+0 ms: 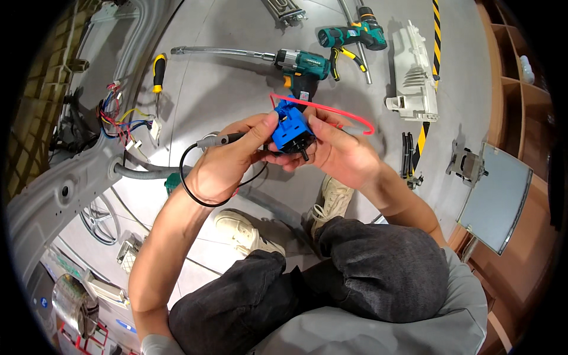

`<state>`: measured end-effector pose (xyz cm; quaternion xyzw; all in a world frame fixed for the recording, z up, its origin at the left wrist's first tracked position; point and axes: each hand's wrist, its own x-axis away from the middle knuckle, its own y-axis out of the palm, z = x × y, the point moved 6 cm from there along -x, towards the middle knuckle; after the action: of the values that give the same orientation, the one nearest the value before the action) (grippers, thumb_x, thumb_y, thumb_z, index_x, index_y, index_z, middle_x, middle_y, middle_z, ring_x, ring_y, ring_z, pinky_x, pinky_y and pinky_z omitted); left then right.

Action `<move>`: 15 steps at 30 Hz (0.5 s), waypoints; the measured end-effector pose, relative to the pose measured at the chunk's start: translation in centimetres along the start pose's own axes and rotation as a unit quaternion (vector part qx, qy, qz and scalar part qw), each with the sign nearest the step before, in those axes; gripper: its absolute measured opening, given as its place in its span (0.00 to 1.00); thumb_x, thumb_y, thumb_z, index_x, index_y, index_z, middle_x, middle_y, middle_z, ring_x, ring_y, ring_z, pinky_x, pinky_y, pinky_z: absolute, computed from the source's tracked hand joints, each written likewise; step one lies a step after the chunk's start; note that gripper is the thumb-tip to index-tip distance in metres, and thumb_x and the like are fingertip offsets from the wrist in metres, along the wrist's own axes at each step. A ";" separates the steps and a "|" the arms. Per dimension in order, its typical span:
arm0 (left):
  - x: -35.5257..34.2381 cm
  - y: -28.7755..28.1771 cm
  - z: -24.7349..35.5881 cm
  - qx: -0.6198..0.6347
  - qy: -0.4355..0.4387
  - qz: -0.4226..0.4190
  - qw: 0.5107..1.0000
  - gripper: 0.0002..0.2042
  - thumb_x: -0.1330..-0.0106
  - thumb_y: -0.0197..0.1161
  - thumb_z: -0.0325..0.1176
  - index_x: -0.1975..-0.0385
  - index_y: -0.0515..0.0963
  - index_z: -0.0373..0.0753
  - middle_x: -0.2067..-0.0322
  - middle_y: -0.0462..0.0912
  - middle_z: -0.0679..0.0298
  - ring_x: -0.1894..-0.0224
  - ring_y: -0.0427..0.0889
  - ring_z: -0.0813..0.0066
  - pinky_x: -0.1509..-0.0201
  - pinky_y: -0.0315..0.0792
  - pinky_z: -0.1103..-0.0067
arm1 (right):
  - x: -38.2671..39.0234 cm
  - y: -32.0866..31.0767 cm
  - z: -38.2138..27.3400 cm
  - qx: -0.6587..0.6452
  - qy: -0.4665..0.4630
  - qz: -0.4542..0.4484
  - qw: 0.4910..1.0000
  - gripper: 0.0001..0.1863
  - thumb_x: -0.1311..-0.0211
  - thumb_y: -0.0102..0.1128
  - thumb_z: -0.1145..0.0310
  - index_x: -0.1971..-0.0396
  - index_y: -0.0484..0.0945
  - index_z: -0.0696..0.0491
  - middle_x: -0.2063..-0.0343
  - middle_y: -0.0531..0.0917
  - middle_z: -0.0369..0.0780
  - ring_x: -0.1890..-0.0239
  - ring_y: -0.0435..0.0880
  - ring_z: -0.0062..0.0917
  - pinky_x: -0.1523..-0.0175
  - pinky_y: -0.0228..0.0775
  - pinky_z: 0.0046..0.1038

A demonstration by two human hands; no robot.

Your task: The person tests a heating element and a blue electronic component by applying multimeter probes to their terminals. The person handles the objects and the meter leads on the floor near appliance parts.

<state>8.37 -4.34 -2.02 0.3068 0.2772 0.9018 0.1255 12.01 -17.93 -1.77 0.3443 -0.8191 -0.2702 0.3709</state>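
Both hands meet around a blue plastic component (290, 127) with a black base and stem, held in the middle of the view. My left hand (236, 154) grips its left side, thumb on top; a grey-black probe (219, 139) with a looped black cable lies across this hand. My right hand (340, 151) grips the right side, with a grey-tipped red lead (368, 125) arching over it. Just beyond the hands lies a green-and-black power tool (305, 66) with a long metal extension (225, 52).
A metal panel (65, 192) and wire harness (115, 115) are at left, beside a yellow-black screwdriver (158, 77). Beyond lie another drill (370, 32) and yellow-black pliers (343, 59). At right are a white plastic housing (414, 77), a grey plate (494, 195) and wooden shelving (506, 59).
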 end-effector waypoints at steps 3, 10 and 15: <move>0.1 -0.4 0.5 0.014 0.036 0.009 0.999 0.16 0.28 0.54 0.43 0.54 0.77 0.36 0.65 0.80 0.67 0.64 0.75 0.81 0.55 0.67 0.82 | 0.1 -0.3 0.1 0.025 -0.015 0.054 0.998 0.19 0.28 0.49 0.57 0.49 0.71 0.56 0.59 0.82 0.44 0.61 0.85 0.31 0.52 0.77 0.33; 0.8 -0.9 1.9 -0.060 0.076 0.032 0.995 0.15 0.32 0.61 0.37 0.52 0.76 0.34 0.62 0.79 0.67 0.61 0.74 0.82 0.54 0.67 0.82 | 1.0 -1.0 -2.0 0.160 -0.028 0.163 0.973 0.28 0.26 0.34 0.46 0.51 0.72 0.57 0.69 0.80 0.38 0.69 0.81 0.26 0.61 0.73 0.29; 1.3 -0.1 2.9 -0.095 0.042 0.015 0.994 0.18 0.36 0.65 0.31 0.49 0.74 0.32 0.58 0.78 0.65 0.56 0.74 0.81 0.48 0.67 0.82 | 1.0 -2.4 -3.7 0.183 -0.050 0.144 0.971 0.38 0.27 0.24 0.39 0.55 0.76 0.59 0.84 0.69 0.31 0.82 0.67 0.17 0.74 0.59 0.21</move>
<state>9.15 -2.47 0.47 0.2594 0.1904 0.9380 0.1286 15.35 -20.85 -0.88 0.2712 -0.9129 -0.0762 0.2953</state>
